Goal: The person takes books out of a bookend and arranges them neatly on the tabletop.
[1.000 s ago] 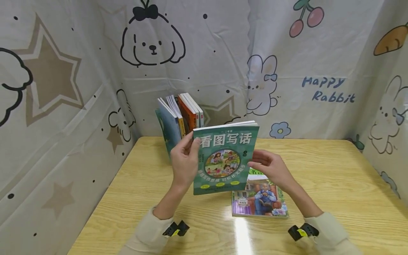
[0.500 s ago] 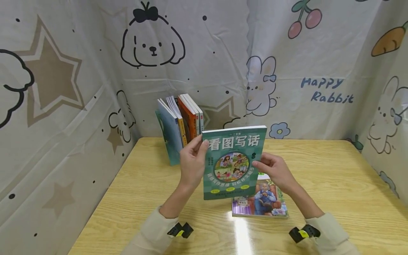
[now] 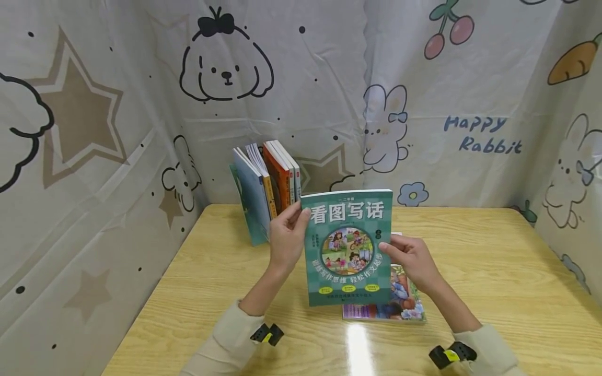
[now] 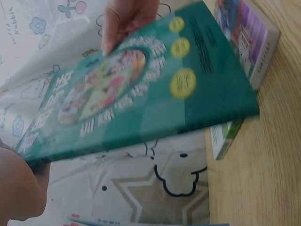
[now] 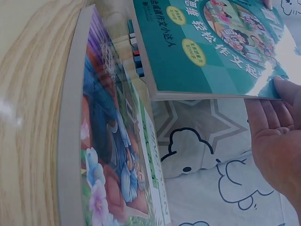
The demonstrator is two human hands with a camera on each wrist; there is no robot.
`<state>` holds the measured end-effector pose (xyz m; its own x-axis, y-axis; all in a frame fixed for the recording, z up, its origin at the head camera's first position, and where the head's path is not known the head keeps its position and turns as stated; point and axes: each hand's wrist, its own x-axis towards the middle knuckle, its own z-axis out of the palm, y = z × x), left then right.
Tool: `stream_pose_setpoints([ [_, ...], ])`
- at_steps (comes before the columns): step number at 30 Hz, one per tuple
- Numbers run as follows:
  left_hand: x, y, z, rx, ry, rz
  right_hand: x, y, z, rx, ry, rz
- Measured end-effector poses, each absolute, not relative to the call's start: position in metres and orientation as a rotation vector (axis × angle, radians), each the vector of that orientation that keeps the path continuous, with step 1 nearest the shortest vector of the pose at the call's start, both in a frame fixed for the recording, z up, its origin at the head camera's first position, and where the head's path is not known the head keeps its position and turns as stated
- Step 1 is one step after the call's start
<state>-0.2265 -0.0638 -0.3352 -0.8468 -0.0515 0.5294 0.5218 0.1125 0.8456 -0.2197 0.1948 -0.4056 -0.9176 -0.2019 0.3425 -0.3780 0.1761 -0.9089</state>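
Observation:
A green paperback book (image 3: 348, 287) with a round picture on its cover is held up in the air, its front facing the head camera. My left hand (image 3: 288, 237) grips its upper left edge, thumb on the cover and fingers behind. On the other side my right hand (image 3: 414, 261) pinches the right edge, its thumb on the cover, as the right wrist view also shows. Under and behind the green book, a second book (image 3: 409, 303) with a seated figure and flowers on its cover lies flat on the table, partly hidden.
Several books (image 3: 268, 177) stand upright in a row at the table's back left, spines to the right. The wooden table (image 3: 489, 271) reaches a printed curtain (image 3: 320, 68) at the back and sides.
Both hands have carried the green book right and slightly down. It has turned to face the camera more squarely and now covers more of the lying book.

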Motion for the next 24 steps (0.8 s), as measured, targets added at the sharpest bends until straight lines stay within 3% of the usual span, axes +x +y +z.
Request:
stream_pose_setpoints([
  [13,-0.252,-0.083,-0.337,-0.590,-1.882,-1.724,-0.221,0.216,-0.428,0.504,-2.217,2.081],
  [24,-0.274,-0.104,-0.337,-0.335,-1.796,-1.543,-0.225,0.233,-0.441,0.356,-2.230,2.169],
])
